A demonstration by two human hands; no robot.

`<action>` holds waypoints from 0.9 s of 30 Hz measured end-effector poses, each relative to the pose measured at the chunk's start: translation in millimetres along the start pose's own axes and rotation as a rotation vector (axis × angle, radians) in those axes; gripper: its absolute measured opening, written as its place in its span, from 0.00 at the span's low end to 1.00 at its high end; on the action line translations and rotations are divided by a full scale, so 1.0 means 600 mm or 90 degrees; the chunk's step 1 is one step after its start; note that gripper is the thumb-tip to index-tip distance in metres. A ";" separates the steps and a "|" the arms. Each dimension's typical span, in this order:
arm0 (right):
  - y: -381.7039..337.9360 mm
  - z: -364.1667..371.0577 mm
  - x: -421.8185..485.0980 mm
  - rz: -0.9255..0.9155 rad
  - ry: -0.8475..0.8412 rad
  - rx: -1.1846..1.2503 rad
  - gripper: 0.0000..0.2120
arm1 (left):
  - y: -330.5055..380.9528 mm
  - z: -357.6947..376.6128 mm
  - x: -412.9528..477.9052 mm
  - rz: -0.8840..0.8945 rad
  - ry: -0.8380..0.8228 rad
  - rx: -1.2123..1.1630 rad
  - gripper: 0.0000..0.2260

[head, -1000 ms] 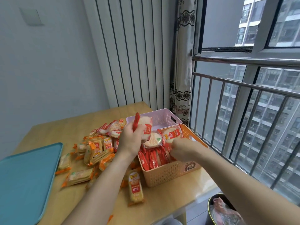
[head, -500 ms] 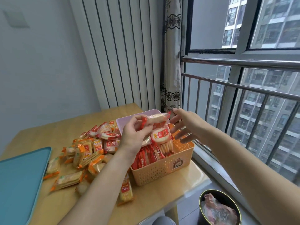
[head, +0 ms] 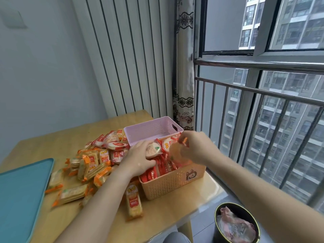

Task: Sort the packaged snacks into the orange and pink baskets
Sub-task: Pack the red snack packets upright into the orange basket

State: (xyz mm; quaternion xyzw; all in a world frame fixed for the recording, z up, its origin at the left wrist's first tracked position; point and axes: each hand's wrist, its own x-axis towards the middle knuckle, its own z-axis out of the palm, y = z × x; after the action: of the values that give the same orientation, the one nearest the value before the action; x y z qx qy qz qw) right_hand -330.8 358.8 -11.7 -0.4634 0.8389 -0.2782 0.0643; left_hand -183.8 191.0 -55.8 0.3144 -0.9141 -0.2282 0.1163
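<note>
Left hand (head: 138, 162) and right hand (head: 196, 148) bare. Left forearm (head: 98, 199) and right forearm (head: 254, 185) bare to frame edge. Grey cloth (head: 175, 238), knee-shaped, at bottom edge.

Left hand (head: 138, 160) and right hand (head: 196, 148) sit close together, each in curled grip.

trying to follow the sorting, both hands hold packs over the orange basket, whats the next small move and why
Probably lower the right hand and drop its blurred pack into the orange basket: it hangs above the red packs, beside the left hand gripping a round pack.
</note>
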 end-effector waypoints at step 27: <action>-0.023 -0.050 0.034 0.124 -0.114 0.304 0.10 | 0.086 0.013 -0.024 0.222 0.118 -0.300 0.31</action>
State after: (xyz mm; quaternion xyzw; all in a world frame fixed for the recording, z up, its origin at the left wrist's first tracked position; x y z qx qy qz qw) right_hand -343.3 348.5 23.6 -0.3752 0.7809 -0.4189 0.2720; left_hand -202.3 238.7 -37.9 0.1365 -0.8619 -0.3806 0.3062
